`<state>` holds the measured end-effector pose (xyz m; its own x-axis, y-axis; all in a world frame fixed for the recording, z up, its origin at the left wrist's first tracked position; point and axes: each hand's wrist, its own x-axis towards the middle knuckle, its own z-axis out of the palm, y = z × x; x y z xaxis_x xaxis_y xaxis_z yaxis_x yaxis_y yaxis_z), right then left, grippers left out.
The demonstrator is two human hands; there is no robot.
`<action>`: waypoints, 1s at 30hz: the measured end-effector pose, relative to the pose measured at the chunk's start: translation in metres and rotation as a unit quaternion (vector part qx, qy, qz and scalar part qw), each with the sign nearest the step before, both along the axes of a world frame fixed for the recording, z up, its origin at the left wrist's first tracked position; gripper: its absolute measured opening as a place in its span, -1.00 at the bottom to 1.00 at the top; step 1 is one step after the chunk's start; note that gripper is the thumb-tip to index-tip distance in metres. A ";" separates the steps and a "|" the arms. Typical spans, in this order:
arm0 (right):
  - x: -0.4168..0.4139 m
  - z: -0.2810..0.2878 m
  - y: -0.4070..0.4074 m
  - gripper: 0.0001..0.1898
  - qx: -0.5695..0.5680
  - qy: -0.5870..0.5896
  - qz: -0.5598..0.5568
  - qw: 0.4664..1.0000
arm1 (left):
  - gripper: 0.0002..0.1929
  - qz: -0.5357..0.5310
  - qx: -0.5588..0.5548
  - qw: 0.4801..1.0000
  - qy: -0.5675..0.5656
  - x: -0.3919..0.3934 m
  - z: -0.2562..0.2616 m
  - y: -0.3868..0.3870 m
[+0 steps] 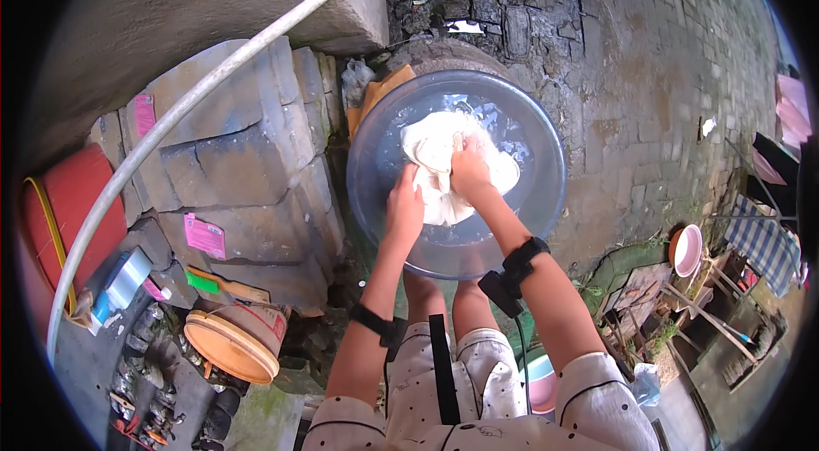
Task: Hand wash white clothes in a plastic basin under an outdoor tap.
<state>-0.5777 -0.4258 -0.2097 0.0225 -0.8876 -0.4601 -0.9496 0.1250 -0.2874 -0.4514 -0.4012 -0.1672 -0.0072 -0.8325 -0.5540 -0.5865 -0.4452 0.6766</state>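
Note:
A wet white cloth [432, 137] lies bunched in a round, see-through bluish plastic basin [372, 195] that holds water. My left hand [405, 208] grips the cloth's near left edge between thumb and fingers. Over the middle of the bundle, my right hand [472, 170] is closed on a fold; some of its fingertips are hidden by cloth and glare. Both hands are inside the basin's rim, close to each other. Black straps with small devices sit around both forearms.
Stone steps [224, 163] at left bear pink packets [205, 236] and a green-bristled brush [203, 281]. An orange-lidded bucket [231, 345] stands below them. A pale hose [192, 96] arcs across the left. Wet paving [627, 99] lies right; a pink bowl [688, 250] sits farther off.

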 end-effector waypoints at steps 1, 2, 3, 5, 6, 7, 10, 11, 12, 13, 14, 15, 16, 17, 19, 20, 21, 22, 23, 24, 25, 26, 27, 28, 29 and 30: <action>-0.002 0.006 -0.002 -0.51 0.046 -0.030 -0.021 0.998 | -0.67 -0.001 -0.004 1.000 -0.002 0.005 0.012 0.001; -0.005 0.012 -0.004 -0.46 0.092 -0.061 -0.041 0.993 | -0.67 0.044 0.003 0.999 0.013 0.010 0.023 0.002; -0.011 0.011 -0.001 -0.46 0.087 -0.061 -0.044 0.993 | -0.66 0.086 0.008 0.996 0.031 0.011 0.036 0.002; -0.031 0.002 0.008 -0.45 -0.013 -0.155 -0.067 0.986 | -0.67 0.074 -0.004 0.997 0.028 0.014 0.054 0.001; -0.035 0.006 0.009 -0.45 -0.015 -0.161 -0.065 0.985 | -0.67 0.071 -0.011 0.997 0.011 0.021 0.062 0.004; -0.041 0.011 0.011 -0.45 0.028 -0.298 -0.149 0.943 | -0.67 0.072 -0.014 0.997 0.007 0.026 0.064 0.009; -0.031 0.056 0.017 -0.46 0.051 -0.446 -0.169 0.877 | -0.71 0.240 -0.042 0.947 0.210 0.032 0.082 0.017; -0.028 0.073 0.020 -0.46 0.025 -0.455 -0.116 0.883 | -0.71 0.240 -0.044 0.947 0.210 0.027 0.090 0.020; -0.021 0.077 0.024 -0.46 0.024 -0.455 -0.115 0.883 | -0.72 0.226 -0.043 0.945 0.232 0.022 0.097 0.024; -0.017 0.079 0.027 -0.52 -0.033 -0.449 -0.095 0.888 | -0.72 0.212 -0.039 0.942 0.259 0.010 0.105 0.026; -0.018 0.082 0.029 -0.58 -0.089 -0.441 -0.075 0.890 | -0.73 0.242 -0.032 0.927 0.284 -0.003 0.117 0.028; -0.017 0.087 0.030 -0.58 -0.088 -0.444 -0.072 0.889 | -0.75 0.209 -0.029 0.939 0.273 -0.002 0.125 0.030; -0.018 0.092 0.030 -0.62 -0.056 -0.449 -0.054 0.890 | -0.77 0.223 -0.050 0.926 0.300 -0.001 0.134 0.030; -0.019 0.102 0.027 -0.64 -0.025 -0.449 -0.038 0.892 | -0.78 0.234 -0.068 0.912 0.331 0.000 0.142 0.029; -0.029 0.135 0.023 -0.71 -0.039 -0.444 -0.054 0.894 | -0.78 0.239 -0.081 0.906 0.341 0.009 0.164 0.021; -0.042 0.154 0.021 -0.69 -0.001 -0.443 -0.101 0.891 | -0.79 0.233 -0.095 0.909 0.333 0.010 0.166 0.019; -0.047 0.170 0.020 -0.68 0.041 -0.452 -0.146 0.879 | -0.79 0.237 -0.099 0.909 0.327 0.014 0.172 0.017; -0.053 0.184 0.020 -0.67 0.042 -0.458 -0.161 0.873 | -0.80 0.225 -0.118 0.918 0.306 0.015 0.175 0.014; -0.058 0.197 0.019 -0.66 0.044 -0.464 -0.176 0.867 | -0.81 0.212 -0.136 0.925 0.284 0.018 0.176 0.010; -0.067 0.208 0.018 -0.68 0.023 -0.472 -0.192 0.860 | -0.85 0.192 -0.131 0.926 0.299 0.018 0.177 0.005; -0.070 0.218 0.015 -0.70 0.006 -0.483 -0.207 0.851 | -0.85 0.197 -0.133 0.925 0.298 0.016 0.173 0.003; -0.072 0.234 0.011 -0.70 -0.054 -0.498 -0.200 0.842 | -0.84 0.174 -0.130 0.932 0.289 0.012 0.169 0.003; -0.077 0.250 0.006 -0.69 -0.116 -0.503 -0.196 0.834 | -0.83 0.149 -0.124 0.937 0.289 0.005 0.163 0.003; -0.084 0.260 0.003 -0.68 -0.157 -0.492 -0.196 0.834 | -0.79 0.071 -0.078 0.941 0.321 0.006 0.162 0.004; -0.089 0.266 0.001 -0.67 -0.197 -0.480 -0.195 0.832 | -0.78 0.029 -0.083 0.942 0.324 0.001 0.158 0.004; -0.089 0.263 0.000 -0.70 -0.218 -0.450 -0.191 0.845 | -0.76 0.036 -0.067 0.940 0.333 -0.004 0.152 0.007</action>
<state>-0.6669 -0.4261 0.0538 -0.1375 -0.9899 -0.0359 -0.2364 0.0679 -0.9693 -0.4553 -0.3940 -0.0151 -0.2564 -0.9059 -0.3370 0.0145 -0.3522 0.9358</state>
